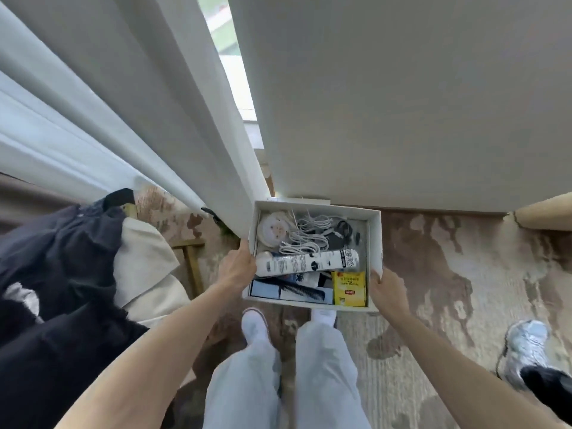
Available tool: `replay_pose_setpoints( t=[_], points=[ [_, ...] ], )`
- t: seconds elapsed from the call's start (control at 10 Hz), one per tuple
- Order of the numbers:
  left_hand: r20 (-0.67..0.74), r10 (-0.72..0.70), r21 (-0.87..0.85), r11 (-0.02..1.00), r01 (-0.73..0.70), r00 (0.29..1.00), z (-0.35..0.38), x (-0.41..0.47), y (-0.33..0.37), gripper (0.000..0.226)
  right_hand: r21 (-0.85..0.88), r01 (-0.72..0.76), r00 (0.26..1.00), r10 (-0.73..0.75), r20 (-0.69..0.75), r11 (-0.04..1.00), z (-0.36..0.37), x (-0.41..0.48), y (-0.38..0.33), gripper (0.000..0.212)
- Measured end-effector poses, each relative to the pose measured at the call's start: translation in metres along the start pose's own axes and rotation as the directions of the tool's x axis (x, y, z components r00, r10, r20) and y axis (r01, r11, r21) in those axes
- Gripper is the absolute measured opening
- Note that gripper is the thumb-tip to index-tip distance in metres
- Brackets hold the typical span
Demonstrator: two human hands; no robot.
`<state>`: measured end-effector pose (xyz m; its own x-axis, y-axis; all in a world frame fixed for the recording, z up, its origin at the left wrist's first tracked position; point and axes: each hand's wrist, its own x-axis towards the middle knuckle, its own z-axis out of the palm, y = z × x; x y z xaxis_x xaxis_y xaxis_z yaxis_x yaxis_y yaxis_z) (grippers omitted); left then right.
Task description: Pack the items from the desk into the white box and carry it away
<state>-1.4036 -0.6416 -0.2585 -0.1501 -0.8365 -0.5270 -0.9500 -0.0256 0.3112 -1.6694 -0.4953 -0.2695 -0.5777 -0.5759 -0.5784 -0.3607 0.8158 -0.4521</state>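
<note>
Left hand and right hand each closed on a side wall of the white box, held out in front, above the feet. No lid — a tilt could spill it. Between the hands: a white tube, black comb, yellow tea packet; beyond them coiled cables.

light: soft daylight — through curtain gap | edges: fisheye-bent | focus: slightly soft

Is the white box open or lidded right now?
Open. The white box has no lid on top, so the white tube, black comb and yellow tea packet show inside it.
</note>
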Motion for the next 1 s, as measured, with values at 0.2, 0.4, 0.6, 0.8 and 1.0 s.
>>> replay_pose_setpoints(
  t=[0.2, 0.4, 0.6, 0.8, 1.0],
  points=[
    [-0.012, -0.021, 0.049, 0.999, 0.021, 1.000, 0.063, 0.135, -0.009, 0.020, 0.000, -0.055, 0.999, 0.055, -0.005, 0.999, 0.071, 0.125, 0.000, 0.030],
    [-0.037, -0.053, 0.070, 0.996, 0.055, 0.998, 0.118, 0.239, -0.035, 0.021, -0.041, -0.089, 0.996, 0.089, -0.022, 0.995, 0.141, 0.237, 0.000, 0.028],
    [-0.052, -0.137, 0.014, 0.990, 0.138, 0.989, 0.149, 0.298, -0.054, 0.007, -0.042, -0.094, 0.996, 0.094, 0.006, 0.995, 0.191, 0.296, -0.002, 0.025],
    [0.054, -0.147, -0.224, 0.962, 0.155, 0.988, 0.138, 0.307, -0.058, 0.035, -0.021, -0.072, 0.991, 0.074, 0.114, 0.997, 0.188, 0.292, -0.007, 0.032],
    [0.366, -0.135, -0.044, 0.986, 0.162, 0.921, 0.086, 0.237, -0.051, 0.042, -0.033, -0.227, 0.957, 0.229, 0.179, 0.973, 0.132, 0.224, -0.020, 0.036]
  ],
)
